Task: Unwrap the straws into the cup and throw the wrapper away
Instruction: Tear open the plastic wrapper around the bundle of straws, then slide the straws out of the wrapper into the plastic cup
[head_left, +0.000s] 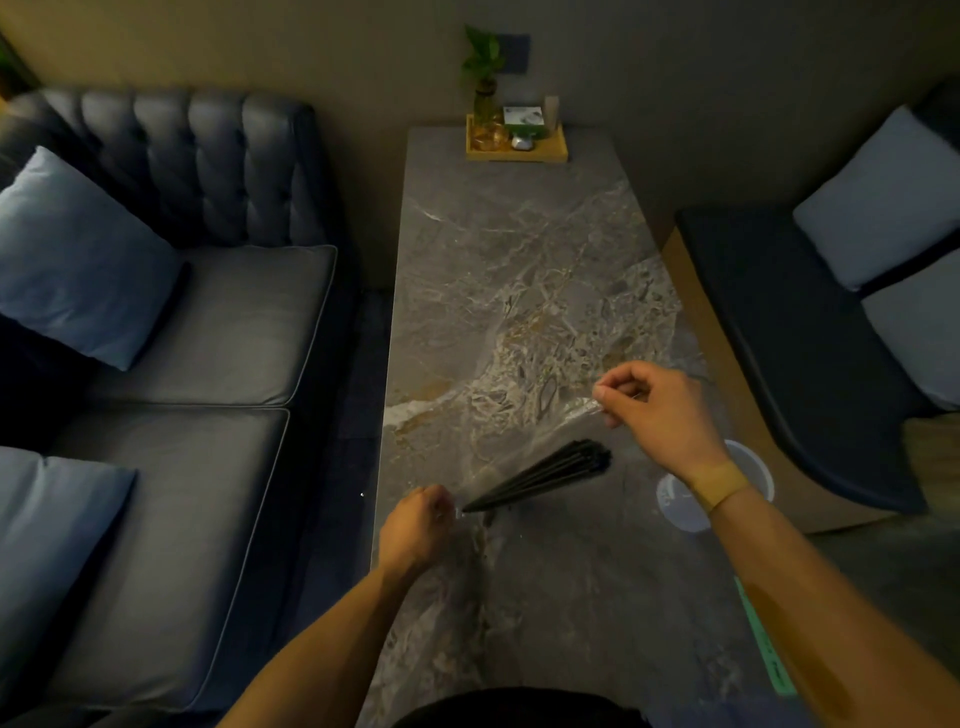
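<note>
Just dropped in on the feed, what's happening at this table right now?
A person stands at a marble table, holding a bundle of black straws in a clear wrapper stretched between both hands. The left hand pinches the wrapper at the bundle's narrow end; the right hand pinches its far end, raised above the table. The straws are still inside the wrapper. A clear cup stands at the table's right edge, partly hidden by the right wrist, with no straws visible in it. No bin is in view.

One straw bundle (545, 475), one cup (675, 501), three cushions (78, 260).
</note>
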